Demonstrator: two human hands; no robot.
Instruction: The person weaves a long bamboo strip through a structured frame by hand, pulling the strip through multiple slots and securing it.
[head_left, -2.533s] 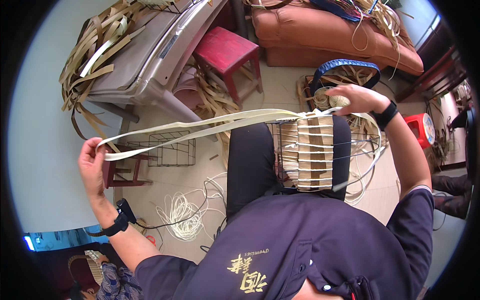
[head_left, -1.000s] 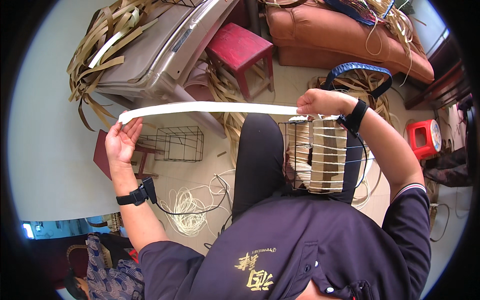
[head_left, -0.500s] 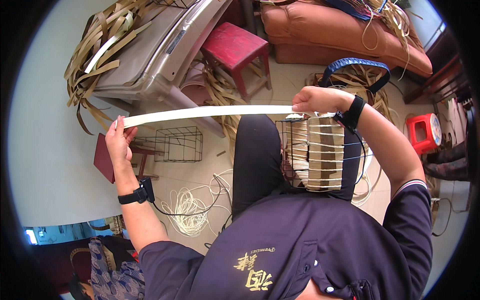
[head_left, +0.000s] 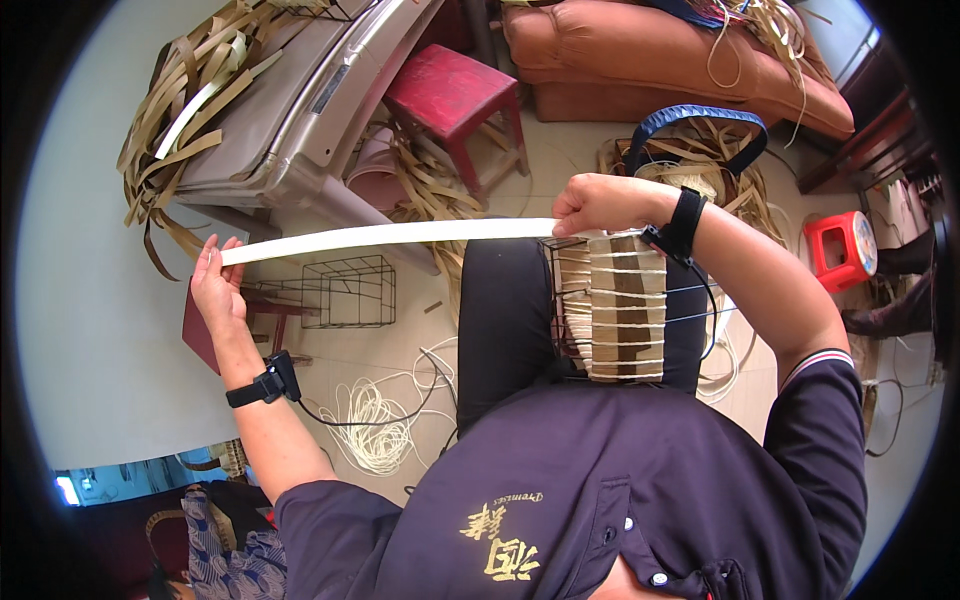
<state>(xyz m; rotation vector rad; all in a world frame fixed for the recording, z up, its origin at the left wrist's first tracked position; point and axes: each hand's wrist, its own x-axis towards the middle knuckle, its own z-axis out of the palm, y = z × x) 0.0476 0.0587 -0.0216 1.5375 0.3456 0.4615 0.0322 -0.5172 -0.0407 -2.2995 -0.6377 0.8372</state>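
A long flat white strip (head_left: 400, 234) is stretched between my two hands, above my left knee. My left hand (head_left: 218, 285) pinches its far-left end between thumb and fingers. At the other end, my right hand (head_left: 608, 205) is closed on the strip, just above the far edge of a half-woven basket (head_left: 628, 310). That basket rests on my lap against my right thigh. It has a dark wire frame, with white cord crossing cream and brown strips. Part of its far edge is hidden by my right hand.
A wire frame (head_left: 350, 292) and a coil of white cord (head_left: 370, 425) lie on the floor at left. Beyond are a red stool (head_left: 455, 95), a grey table (head_left: 255, 120) with brown strips (head_left: 175, 110), a blue-handled basket (head_left: 700, 135) and an orange sofa (head_left: 640, 50). A red plastic stool (head_left: 838, 250) stands at right.
Both hands and the strip have shifted slightly left, and the strip stays taut. The basket on my lap has turned a little and also sits further left in view.
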